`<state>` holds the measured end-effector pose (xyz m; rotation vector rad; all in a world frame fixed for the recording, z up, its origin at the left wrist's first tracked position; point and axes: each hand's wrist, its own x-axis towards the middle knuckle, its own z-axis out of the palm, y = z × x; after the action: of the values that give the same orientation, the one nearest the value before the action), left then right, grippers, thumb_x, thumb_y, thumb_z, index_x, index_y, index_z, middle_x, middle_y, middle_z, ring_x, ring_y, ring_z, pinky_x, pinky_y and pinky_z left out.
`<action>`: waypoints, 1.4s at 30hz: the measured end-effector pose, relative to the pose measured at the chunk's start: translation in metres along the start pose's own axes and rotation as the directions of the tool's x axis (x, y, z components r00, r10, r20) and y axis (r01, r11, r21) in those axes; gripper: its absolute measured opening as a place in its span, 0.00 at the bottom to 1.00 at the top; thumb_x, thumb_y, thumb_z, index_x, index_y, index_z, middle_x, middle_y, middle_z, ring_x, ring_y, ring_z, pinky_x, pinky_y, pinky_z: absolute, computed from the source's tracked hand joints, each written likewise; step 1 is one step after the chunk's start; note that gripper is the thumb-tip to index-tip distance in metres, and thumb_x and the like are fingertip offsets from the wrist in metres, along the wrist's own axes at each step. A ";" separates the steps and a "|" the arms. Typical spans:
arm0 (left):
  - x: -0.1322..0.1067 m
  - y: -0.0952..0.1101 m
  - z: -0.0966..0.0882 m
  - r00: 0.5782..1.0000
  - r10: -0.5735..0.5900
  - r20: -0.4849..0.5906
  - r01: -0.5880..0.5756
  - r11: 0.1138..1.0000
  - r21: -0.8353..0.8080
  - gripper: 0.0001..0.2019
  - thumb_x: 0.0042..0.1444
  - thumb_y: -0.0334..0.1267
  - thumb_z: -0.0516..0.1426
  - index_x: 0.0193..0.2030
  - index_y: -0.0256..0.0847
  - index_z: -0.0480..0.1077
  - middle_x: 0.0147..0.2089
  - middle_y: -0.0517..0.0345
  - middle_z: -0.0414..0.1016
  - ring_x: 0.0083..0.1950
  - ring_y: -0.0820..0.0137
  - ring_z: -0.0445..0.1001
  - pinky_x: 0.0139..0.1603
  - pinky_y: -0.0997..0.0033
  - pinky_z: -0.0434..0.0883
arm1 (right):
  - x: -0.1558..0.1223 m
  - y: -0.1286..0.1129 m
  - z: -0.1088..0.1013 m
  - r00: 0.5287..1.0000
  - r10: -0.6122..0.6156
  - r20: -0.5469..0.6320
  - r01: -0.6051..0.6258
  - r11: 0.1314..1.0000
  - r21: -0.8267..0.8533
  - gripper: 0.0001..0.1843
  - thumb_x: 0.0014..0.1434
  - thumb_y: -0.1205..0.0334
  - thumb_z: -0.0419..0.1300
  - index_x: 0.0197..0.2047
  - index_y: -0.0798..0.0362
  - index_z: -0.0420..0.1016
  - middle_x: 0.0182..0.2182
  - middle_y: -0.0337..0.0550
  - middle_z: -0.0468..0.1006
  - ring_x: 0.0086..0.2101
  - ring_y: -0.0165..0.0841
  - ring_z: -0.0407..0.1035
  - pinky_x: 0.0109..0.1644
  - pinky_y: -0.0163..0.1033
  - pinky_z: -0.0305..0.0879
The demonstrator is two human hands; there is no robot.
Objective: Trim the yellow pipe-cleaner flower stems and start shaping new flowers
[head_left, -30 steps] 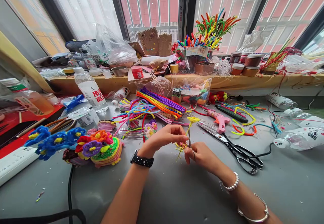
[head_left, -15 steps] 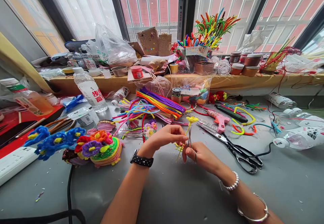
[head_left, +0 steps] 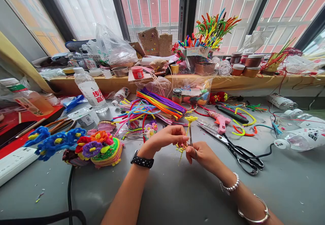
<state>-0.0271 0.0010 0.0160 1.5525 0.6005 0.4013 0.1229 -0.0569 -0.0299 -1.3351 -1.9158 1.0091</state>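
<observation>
Between the fingertips of my left hand (head_left: 170, 137) is a yellow pipe-cleaner flower (head_left: 191, 119), held upright by its thin stem, whose lower end sticks out below the hand. My right hand (head_left: 200, 153) is closed on a small pair of scissors (head_left: 191, 137), its fingers in the handles. The blades point up beside the stem, just under the flower head, and look nearly together. Yellow and pink bits lie on the table behind my fingers. Whether the blades touch the flower cannot be made out.
Large black-handled scissors (head_left: 236, 152) and a pink glue gun (head_left: 220, 120) lie to the right. Bundled pipe cleaners (head_left: 162, 103) are heaped behind my hands. Finished fuzzy flowers (head_left: 91, 148) sit at left. Water bottles (head_left: 91, 91) stand or lie on both sides.
The scissors' blades have come closer together and my right hand has shifted slightly. The yellow flower has turned a little; my left hand stays in place.
</observation>
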 end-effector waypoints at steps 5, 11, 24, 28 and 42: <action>-0.001 0.001 0.001 1.000 -0.011 0.003 0.011 1.000 0.006 0.11 0.45 0.42 0.55 0.24 0.36 0.60 0.21 0.64 0.62 0.23 0.80 0.58 0.23 0.78 0.53 | 0.000 0.000 0.000 0.999 -0.044 0.025 0.045 0.999 -0.029 0.40 0.48 0.33 0.34 0.12 0.58 0.68 0.10 0.35 0.55 0.15 0.23 0.51 0.21 0.31 0.46; 0.000 -0.001 0.000 1.000 -0.023 0.007 0.023 1.000 0.007 0.11 0.45 0.42 0.55 0.25 0.36 0.60 0.21 0.65 0.62 0.24 0.80 0.58 0.24 0.78 0.53 | -0.001 -0.001 0.000 0.995 -0.093 0.040 0.093 0.996 -0.009 0.40 0.49 0.35 0.33 0.14 0.58 0.68 0.12 0.37 0.62 0.17 0.24 0.55 0.23 0.30 0.49; 0.001 0.001 0.001 0.999 -0.041 0.024 0.041 0.999 -0.005 0.11 0.45 0.41 0.56 0.25 0.35 0.61 0.21 0.65 0.61 0.23 0.80 0.58 0.24 0.79 0.54 | -0.001 0.000 0.000 0.998 -0.065 -0.016 0.065 0.998 -0.005 0.38 0.48 0.34 0.37 0.10 0.58 0.64 0.09 0.36 0.58 0.14 0.22 0.53 0.22 0.30 0.48; 0.001 0.001 0.001 0.999 -0.039 0.018 0.039 0.999 -0.010 0.12 0.44 0.43 0.56 0.25 0.36 0.61 0.22 0.64 0.62 0.24 0.79 0.59 0.24 0.78 0.55 | 0.000 0.001 0.001 0.998 -0.042 -0.036 0.041 0.999 -0.024 0.37 0.48 0.34 0.38 0.08 0.57 0.63 0.08 0.36 0.59 0.14 0.23 0.53 0.22 0.30 0.49; 0.001 0.000 -0.001 1.000 -0.013 0.018 0.013 1.000 0.007 0.12 0.45 0.44 0.55 0.25 0.36 0.61 0.23 0.63 0.63 0.24 0.79 0.60 0.23 0.79 0.54 | 0.000 0.003 -0.001 0.999 -0.039 -0.023 0.038 0.999 -0.026 0.37 0.50 0.37 0.39 0.08 0.57 0.63 0.09 0.37 0.62 0.15 0.23 0.55 0.23 0.30 0.50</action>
<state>-0.0273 0.0024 0.0162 1.5563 0.5980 0.3753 0.1255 -0.0563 -0.0324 -1.3138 -1.9361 0.9493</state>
